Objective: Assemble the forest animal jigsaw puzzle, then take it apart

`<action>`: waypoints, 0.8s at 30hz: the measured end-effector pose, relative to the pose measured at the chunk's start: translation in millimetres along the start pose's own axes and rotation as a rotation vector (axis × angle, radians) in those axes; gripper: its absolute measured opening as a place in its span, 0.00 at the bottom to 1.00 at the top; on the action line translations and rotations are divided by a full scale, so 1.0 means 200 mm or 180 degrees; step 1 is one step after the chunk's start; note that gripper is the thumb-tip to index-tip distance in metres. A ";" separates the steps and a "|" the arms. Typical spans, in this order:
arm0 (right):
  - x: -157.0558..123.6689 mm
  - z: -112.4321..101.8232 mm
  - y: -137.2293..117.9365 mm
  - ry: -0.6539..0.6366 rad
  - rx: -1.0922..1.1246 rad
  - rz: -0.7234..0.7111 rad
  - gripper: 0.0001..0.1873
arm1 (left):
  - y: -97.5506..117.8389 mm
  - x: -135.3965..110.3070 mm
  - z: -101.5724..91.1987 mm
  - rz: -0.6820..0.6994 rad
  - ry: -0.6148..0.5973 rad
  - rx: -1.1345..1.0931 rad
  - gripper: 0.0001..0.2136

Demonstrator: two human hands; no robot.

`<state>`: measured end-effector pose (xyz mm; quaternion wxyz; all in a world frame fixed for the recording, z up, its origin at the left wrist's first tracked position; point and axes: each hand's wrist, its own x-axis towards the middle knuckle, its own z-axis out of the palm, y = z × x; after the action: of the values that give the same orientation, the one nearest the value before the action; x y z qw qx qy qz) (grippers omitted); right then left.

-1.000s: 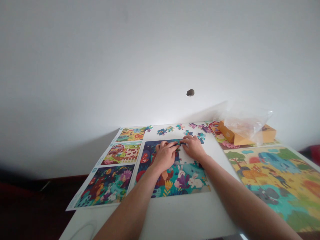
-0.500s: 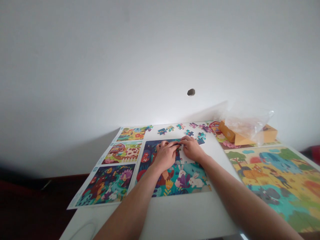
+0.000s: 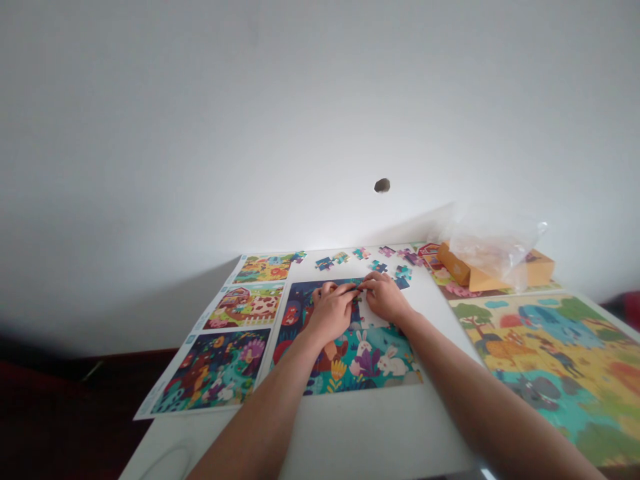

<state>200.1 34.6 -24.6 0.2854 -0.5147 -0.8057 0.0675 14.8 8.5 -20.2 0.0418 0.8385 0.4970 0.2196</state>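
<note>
From my remote seat I see the fingers [image 3: 345, 289] of the left hand [image 3: 331, 312] and right hand [image 3: 386, 300] curled, tips close together at the far edge of the forest puzzle [image 3: 375, 357]; I can't tell whether they grip anything. It lies flat beneath them on the white table [image 3: 370, 427]. Loose pieces [image 3: 324, 264] lie just beyond, a picture sheet [image 3: 243, 305] left, a safari picture [image 3: 555, 373] and orange box [image 3: 540, 269] right.
</note>
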 end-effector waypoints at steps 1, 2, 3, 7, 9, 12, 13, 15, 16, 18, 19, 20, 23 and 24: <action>0.00 0.00 0.00 0.0058 -0.0004 0.0013 0.21 | 0.00 0.00 0.00 -0.0002 0.0009 0.0007 0.20; 0.00 0.00 0.01 0.0106 -0.0020 0.0041 0.22 | 0.00 0.00 0.01 -0.0005 0.0022 0.0013 0.20; 0.00 0.00 0.01 0.0107 -0.0042 0.0076 0.22 | 0.00 0.00 0.01 -0.0006 0.0033 0.0018 0.20; 0.00 -0.03 -0.02 -0.0122 -0.0209 0.0238 0.20 | -0.01 0.00 0.01 0.0004 0.0054 0.0016 0.20; 0.00 -0.04 -0.04 -0.0071 -0.0399 0.0393 0.20 | -0.01 0.00 0.01 0.0015 0.0052 0.0018 0.20; -0.01 -0.04 -0.05 -0.0100 -0.0625 0.0647 0.23 | 0.00 0.00 0.01 0.0021 0.0050 0.0028 0.19; -0.01 -0.03 -0.04 -0.0168 -0.0665 0.0704 0.24 | 0.00 0.00 0.01 0.0018 0.0049 0.0034 0.19; -0.02 -0.02 -0.03 -0.0302 -0.0715 0.0762 0.25 | 0.00 0.00 0.01 0.0010 0.0048 0.0040 0.18; -0.02 -0.01 -0.01 -0.0337 -0.0740 0.0777 0.26 | 0.00 0.00 0.01 0.0010 0.0043 0.0042 0.18; -0.02 -0.01 0.01 -0.0350 -0.0799 0.0800 0.27 | 0.00 0.00 0.01 0.0010 0.0040 0.0046 0.18; -0.02 -0.01 0.01 -0.0343 -0.0833 0.0827 0.27 | 0.00 0.00 0.01 0.0008 0.0042 0.0045 0.18; -0.02 -0.02 0.01 -0.0325 -0.0869 0.0876 0.28 | 0.00 0.00 0.01 0.0003 0.0046 0.0042 0.18; -0.02 -0.06 -0.02 -0.0134 -0.1010 0.1211 0.28 | 0.00 0.00 0.01 -0.0004 0.0041 0.0019 0.18; -0.02 -0.07 -0.04 -0.0041 -0.1073 0.1378 0.28 | 0.00 0.00 0.01 -0.0003 0.0035 0.0012 0.18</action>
<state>203.1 25.2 -11.3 0.1695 -0.7147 -0.6785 -0.0049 14.9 9.2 -21.8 0.0376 0.8371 0.4980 0.2232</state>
